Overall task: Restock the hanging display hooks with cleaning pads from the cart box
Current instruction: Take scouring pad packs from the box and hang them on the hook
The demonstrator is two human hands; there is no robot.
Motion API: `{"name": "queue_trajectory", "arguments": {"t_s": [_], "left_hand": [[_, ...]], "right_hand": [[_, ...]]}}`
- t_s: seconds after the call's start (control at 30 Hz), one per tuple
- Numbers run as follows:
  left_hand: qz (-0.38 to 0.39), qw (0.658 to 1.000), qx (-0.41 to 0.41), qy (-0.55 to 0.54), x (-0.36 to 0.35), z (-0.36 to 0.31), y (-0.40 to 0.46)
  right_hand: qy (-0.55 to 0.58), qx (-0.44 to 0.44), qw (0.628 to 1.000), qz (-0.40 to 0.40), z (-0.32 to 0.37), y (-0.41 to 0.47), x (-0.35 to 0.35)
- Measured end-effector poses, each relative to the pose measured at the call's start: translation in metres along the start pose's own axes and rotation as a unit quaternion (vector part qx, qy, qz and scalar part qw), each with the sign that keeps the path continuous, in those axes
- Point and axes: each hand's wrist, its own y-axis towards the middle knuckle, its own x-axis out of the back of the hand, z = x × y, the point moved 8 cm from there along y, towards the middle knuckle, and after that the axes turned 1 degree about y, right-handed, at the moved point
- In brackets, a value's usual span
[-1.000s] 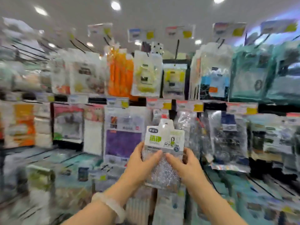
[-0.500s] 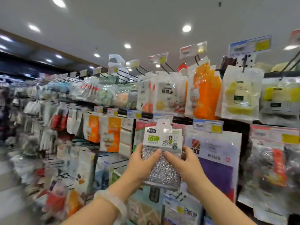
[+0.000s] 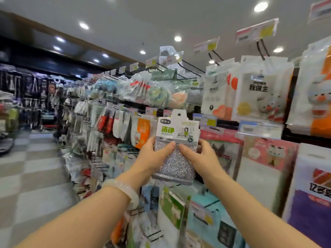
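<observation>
Both hands grip one pack of cleaning pads (image 3: 176, 154) upright before the hanging display – left hand (image 3: 154, 156) and right hand (image 3: 200, 158) curled around its sides, thumbs pressing the silver front

place: shop aisle | evidence: packaged goods (image 3: 259, 90) on hooks, price tags (image 3: 257, 30), probably tiled floor (image 3: 35, 176)

Bright, recessed ceiling lights (image 3: 260, 6) overhead; motion blur w/ wide-angle bend at edges (left aisle smeared).
</observation>
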Motion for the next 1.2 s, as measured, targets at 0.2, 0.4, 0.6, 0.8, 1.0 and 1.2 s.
{"name": "queue_trajectory", "arguments": {"t_s": [0.2,0.4,0.6,0.8,1.0,1.2], "left_hand": [[0.013,0.999,-0.02,-0.029,0.066,0.016,0.08],[0.047,0.996,-0.035,-0.069,0.104,0.019,0.166],[0.092,0.987,-0.048,-0.126,0.098,0.027,0.235],[0.044,0.984,-0.048,-0.165,0.094,0.031,0.301],[-0.004,0.987,-0.105,-0.121,0.098,0.026,0.365],[-0.016,0.983,-0.147,-0.108,0.104,0.036,0.407]], "right_hand": [[-0.025,0.021,0.999,-0.031,-0.009,0.068,-0.074],[-0.05,0.031,0.994,-0.09,0.001,0.136,-0.115],[-0.101,0.044,0.98,-0.163,0.011,0.179,-0.11],[-0.074,0.042,0.983,-0.162,0.023,0.23,-0.098],[-0.024,0.043,0.979,-0.199,0.044,0.28,-0.078],[-0.026,0.074,0.965,-0.25,0.069,0.309,-0.06]]}}
